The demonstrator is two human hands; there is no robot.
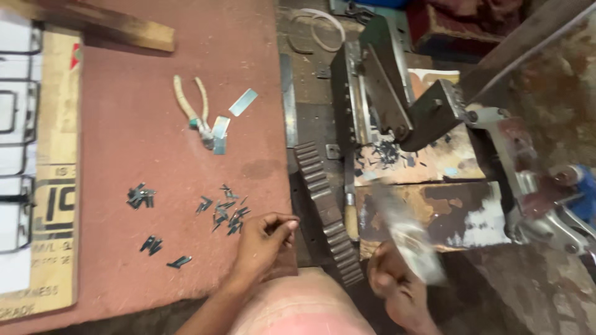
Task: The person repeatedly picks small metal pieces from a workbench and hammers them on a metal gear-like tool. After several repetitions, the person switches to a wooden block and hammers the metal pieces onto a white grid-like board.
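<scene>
Head view, left hand: the left hand [266, 239] rests near the right edge of the reddish-brown bench top [155, 80], fingers curled in with thumb and fingertips pressed together; whether a piece sits between them I cannot tell.
Head view, cut pieces: small dark bent metal clips [225, 214] lie scattered just left of that hand, with smaller clusters further left toward the bench's front edge.
Head view, right hand: the right hand [397, 285] is low, off the bench's right side, closed around a blurred shiny metal strip [406, 239] that points up toward the press.
Head view, machine: a dark steel lever shear [397, 105] stands right of the bench, black offcuts at its foot and a long toothed steel rack [326, 208] along the bench's right edge.
Head view, elsewhere: cream-handled pliers [192, 108] and short bright strip offcuts [233, 118] lie mid-bench; a wooden batten [99, 25] crosses the far left corner.
Step in hand: it looks like handling between cuts, strip in one hand, clips under the other.
Next move calls for: likely a steady, square feed of the strip toward the blade.
</scene>
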